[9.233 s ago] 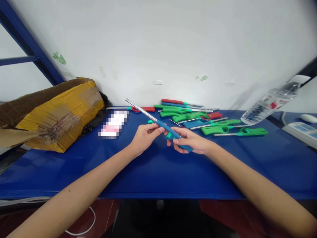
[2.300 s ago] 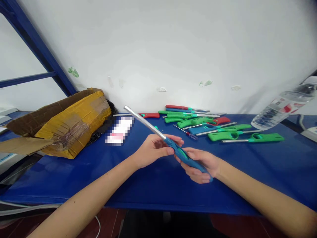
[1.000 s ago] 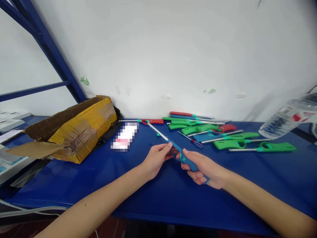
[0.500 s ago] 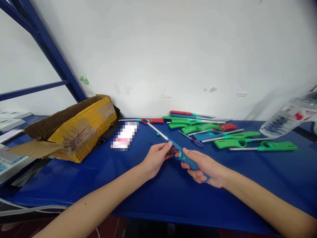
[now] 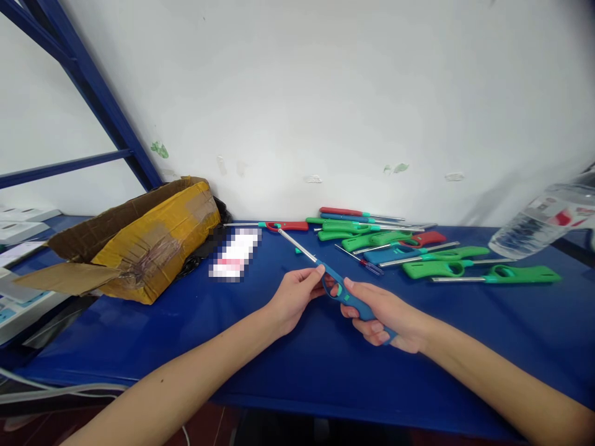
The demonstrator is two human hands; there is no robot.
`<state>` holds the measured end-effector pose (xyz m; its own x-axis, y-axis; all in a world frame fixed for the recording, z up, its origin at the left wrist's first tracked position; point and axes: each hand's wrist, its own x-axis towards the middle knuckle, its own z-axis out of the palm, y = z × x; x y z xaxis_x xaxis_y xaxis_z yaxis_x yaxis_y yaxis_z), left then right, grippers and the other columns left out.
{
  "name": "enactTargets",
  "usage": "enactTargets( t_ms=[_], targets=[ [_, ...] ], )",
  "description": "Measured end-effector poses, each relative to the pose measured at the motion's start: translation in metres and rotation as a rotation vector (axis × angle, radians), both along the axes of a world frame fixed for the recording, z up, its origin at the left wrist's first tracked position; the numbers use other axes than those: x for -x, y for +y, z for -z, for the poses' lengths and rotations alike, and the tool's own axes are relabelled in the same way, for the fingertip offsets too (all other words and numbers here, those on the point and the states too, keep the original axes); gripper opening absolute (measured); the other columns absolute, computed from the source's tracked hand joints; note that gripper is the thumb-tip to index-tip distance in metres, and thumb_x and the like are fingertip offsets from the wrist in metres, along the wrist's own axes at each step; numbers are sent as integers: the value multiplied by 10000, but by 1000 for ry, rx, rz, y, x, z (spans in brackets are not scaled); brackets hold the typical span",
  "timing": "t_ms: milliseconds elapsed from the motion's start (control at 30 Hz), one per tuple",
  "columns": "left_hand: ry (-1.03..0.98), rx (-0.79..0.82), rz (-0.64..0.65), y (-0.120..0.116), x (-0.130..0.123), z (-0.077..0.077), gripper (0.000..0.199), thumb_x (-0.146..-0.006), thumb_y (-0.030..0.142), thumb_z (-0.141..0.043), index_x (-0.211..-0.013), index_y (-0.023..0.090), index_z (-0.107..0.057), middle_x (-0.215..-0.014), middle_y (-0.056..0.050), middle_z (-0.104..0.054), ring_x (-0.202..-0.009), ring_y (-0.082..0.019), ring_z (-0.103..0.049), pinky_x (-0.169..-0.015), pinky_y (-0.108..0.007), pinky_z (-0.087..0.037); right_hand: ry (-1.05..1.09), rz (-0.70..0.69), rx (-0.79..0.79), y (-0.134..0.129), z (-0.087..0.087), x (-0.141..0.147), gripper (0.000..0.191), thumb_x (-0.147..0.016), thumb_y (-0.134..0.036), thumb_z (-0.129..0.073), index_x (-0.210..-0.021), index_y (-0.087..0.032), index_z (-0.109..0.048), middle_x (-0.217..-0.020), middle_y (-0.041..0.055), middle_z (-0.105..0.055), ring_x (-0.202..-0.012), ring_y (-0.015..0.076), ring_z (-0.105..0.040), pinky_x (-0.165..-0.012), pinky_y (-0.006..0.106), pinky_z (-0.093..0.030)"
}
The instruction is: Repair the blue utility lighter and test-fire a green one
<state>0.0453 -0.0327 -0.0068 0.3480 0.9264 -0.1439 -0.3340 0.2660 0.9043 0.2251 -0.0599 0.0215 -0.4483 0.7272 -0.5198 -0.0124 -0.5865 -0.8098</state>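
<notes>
Over the middle of the blue table (image 5: 260, 378), the right hand (image 5: 395, 316) is wrapped around the handle of a blue lighter (image 5: 360, 306), its thumb by the green trigger (image 5: 339, 290). The left hand (image 5: 294, 298) pinches the front of the lighter's body, and the metal rod (image 5: 297, 245) slants to the far left. Some two seconds ago the lighter was turned narrow edge up; now its flat side and trigger loop show, and this pose matches half a second ago. Just beyond, to the right, lies a small screwdriver (image 5: 370, 266), hidden from view nine seconds ago except for its shaft. Farther right, green, red and blue lighters lie loosely heaped. A red lighter (image 5: 295, 226) rests far off by the wall (image 5: 279, 99), a taped cardboard box (image 5: 158, 248) left of it.
</notes>
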Motion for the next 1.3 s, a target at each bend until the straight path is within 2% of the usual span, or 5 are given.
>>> enactTargets(
  t_ms=[533, 700, 900, 1067, 1300],
  targets=[
    [-12, 8, -11, 0, -1, -1, 453, -726, 548, -775, -777, 100, -724, -795, -74, -690, -817, -168, -608, -896, -335, -462, 69, -23, 19, 4, 3, -4, 305, -941, -548, -495, -978, -245, -476, -701, -60, -487, -379, 5, -275, -328, 111, -220],
    [-8, 16, -15, 1, 0, 0, 430, -733, 523, -779, -796, 100, -729, -819, -81, -699, -835, -176, -618, -904, -342, -465, 87, -52, 100, 9, 2, -6, 280, -989, -485, -414, -934, -220, -484, -646, -61, -489, -335, 7, -250, -301, 118, -208],
    [10, 28, -33, 1, 0, -2, 425, -722, 520, -790, -819, 109, -739, -834, -82, -705, -866, -189, -629, -914, -352, -467, 243, -138, 213, 24, 11, -16, 353, -1007, -490, -347, -924, -194, -522, -644, -45, -513, -330, 17, -295, -306, 128, -256],
    [19, -6, -72, 2, 1, -5, 447, -710, 541, -792, -828, 111, -750, -912, -106, -717, -918, -209, -636, -923, -355, -468, 382, -206, 135, 32, 21, -24, 334, -997, -456, -371, -985, -177, -554, -725, 0, -575, -374, 41, -408, -348, 153, -353],
    [22, -88, -133, 0, 0, -9, 429, -737, 529, -771, -829, 111, -750, -895, -105, -718, -879, -205, -630, -882, -348, -472, 515, -237, 58, 32, 22, -26, 454, -960, -575, -382, -1113, -182, -552, -806, 20, -594, -370, 20, -376, -304, 130, -248]
  ],
)
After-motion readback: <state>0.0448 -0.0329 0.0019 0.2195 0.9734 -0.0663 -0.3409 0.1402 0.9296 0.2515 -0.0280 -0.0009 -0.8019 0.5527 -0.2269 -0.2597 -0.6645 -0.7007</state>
